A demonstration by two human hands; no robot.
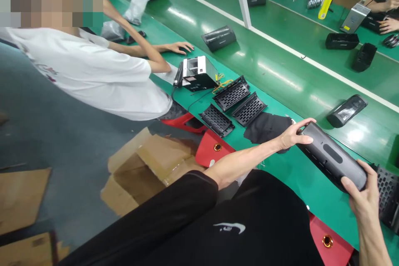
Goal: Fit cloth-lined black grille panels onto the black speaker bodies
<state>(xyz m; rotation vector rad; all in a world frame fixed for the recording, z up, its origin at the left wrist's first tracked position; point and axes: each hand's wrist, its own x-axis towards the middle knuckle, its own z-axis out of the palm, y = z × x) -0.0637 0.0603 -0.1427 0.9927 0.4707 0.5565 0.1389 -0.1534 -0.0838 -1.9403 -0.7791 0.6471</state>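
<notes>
Between my two hands is a dark grey, rounded speaker housing (333, 153), tilted over the green bench, with a long oval recess on its upper face. My left hand (294, 135) grips its far left end, thumb on top. Around the near right end my right hand (363, 187) is closed, thumb on the side facing me. Black cloth pieces (264, 129) lie on the bench just beyond my left wrist. Perforated black grille shells (249, 109) rest past the cloth. Another perforated grille (388, 189) sits at the right edge, beside my right hand.
A green conveyor belt (280, 77) runs behind the bench, carrying black housings such as one (347, 110) near my hands. To the left, a person in white (93, 75) sits by a boxy device (199, 72). An open carton (149, 170) stands on the floor.
</notes>
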